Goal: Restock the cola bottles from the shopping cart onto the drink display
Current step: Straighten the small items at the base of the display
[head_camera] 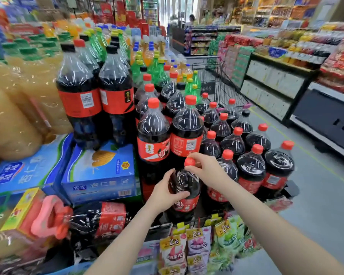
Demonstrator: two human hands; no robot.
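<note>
Bare forearms, no sleeves; left hand [165, 192] unadorned

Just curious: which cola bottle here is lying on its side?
The cola bottle at lower left, below the blue boxes; its red cap points left, while the others stand upright.

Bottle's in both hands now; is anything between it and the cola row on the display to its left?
Nothing visible blocks it. The left hand and right hand hold the cola bottle right beside the display's front cola bottles; no free slot shows there.
</note>
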